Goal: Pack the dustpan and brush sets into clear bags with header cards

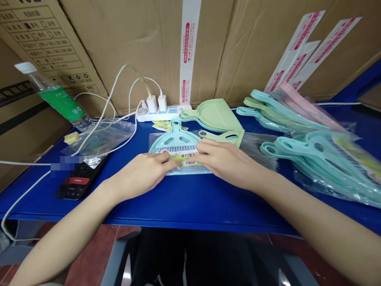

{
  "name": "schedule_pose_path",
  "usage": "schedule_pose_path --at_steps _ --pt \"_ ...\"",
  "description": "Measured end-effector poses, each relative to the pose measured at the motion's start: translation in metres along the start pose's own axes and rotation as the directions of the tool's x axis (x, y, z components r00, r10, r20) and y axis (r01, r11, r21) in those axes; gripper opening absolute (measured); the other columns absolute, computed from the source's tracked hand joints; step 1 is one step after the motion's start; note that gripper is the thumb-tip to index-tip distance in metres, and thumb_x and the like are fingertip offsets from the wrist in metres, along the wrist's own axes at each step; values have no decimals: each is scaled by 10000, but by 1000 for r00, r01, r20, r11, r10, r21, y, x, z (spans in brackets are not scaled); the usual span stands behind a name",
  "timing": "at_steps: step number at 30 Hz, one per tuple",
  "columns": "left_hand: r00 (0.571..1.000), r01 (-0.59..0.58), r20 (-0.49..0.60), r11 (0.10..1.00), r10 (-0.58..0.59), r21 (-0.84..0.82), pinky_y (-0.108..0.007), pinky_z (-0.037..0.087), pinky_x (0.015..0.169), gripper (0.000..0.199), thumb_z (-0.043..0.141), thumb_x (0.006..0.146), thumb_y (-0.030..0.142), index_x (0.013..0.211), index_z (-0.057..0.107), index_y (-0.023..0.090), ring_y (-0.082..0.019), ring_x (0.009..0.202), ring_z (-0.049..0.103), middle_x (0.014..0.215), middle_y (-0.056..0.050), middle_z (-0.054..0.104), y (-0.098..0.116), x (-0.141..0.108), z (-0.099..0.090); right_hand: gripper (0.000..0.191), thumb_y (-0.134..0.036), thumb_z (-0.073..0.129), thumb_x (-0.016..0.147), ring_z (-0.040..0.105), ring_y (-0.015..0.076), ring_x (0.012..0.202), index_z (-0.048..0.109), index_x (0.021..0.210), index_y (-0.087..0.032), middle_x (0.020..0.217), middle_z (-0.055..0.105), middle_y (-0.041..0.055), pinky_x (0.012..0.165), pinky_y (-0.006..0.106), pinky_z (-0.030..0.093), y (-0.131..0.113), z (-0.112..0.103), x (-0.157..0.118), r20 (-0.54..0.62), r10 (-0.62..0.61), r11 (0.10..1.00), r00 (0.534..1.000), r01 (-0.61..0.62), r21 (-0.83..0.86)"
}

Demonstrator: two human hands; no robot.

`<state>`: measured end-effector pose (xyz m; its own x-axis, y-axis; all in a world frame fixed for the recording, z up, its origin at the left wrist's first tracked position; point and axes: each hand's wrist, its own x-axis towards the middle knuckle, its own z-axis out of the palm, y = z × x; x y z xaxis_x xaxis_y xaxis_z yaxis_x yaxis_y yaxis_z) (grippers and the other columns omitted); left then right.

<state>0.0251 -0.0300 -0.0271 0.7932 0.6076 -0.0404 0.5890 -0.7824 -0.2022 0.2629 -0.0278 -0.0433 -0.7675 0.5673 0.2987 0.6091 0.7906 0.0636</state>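
Note:
A light-blue dustpan (176, 133) with a small brush nested in it lies flat on the blue table, handle pointing away from me. Clear plastic wrapping shows around it, and a yellow-green label card (190, 159) lies across its front part. My left hand (145, 171) is closed at the card's left side, thumb on the card. From the right, my right hand (223, 159) pinches the other side with bent fingers. Whether the card is inside or on top of the wrapping I cannot tell. Just behind my right hand lies a green brush (238, 137) with grey bristles.
Behind sits a green dustpan (211, 113). Several bagged dustpans (321, 159) in blue, green and pink are piled at right. At left are a phone (83, 180), a water bottle (59, 99) and loose cables. A power strip (165, 113) lies against the cardboard boxes (149, 35).

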Motion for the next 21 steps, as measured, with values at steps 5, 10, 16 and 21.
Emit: schedule_pose_path --at_steps 5,10,16,21 --pt "1000 -25 16 1000 25 1 -338 574 727 417 402 943 124 1281 575 296 -185 778 690 1050 -50 657 0 0 -2 321 -44 452 879 499 201 773 733 938 -187 755 607 53 582 301 329 0 1 -1 48 -13 1000 999 12 24" --pt "999 -22 42 1000 22 8 -302 565 717 450 389 936 109 1299 576 298 -160 762 678 1014 -47 641 1 1 -4 269 -137 476 928 527 209 780 743 938 -171 771 651 65 635 316 367 0 0 -1 59 15 999 998 -17 43" --pt "999 -11 49 1000 9 26 -312 577 764 467 393 938 112 1322 571 310 -166 815 695 1071 -60 655 2 0 -3 285 -158 481 911 576 197 757 734 1036 -202 807 665 69 613 294 363 0 -1 -2 93 100 993 991 -105 53" --pt "999 11 30 1000 -12 10 -345 585 808 406 429 954 159 1283 608 316 -195 906 716 1137 -62 686 0 -2 -1 330 -150 457 910 617 199 774 750 1044 -220 858 706 75 605 287 367 -1 -2 -1 142 156 983 978 -168 80"
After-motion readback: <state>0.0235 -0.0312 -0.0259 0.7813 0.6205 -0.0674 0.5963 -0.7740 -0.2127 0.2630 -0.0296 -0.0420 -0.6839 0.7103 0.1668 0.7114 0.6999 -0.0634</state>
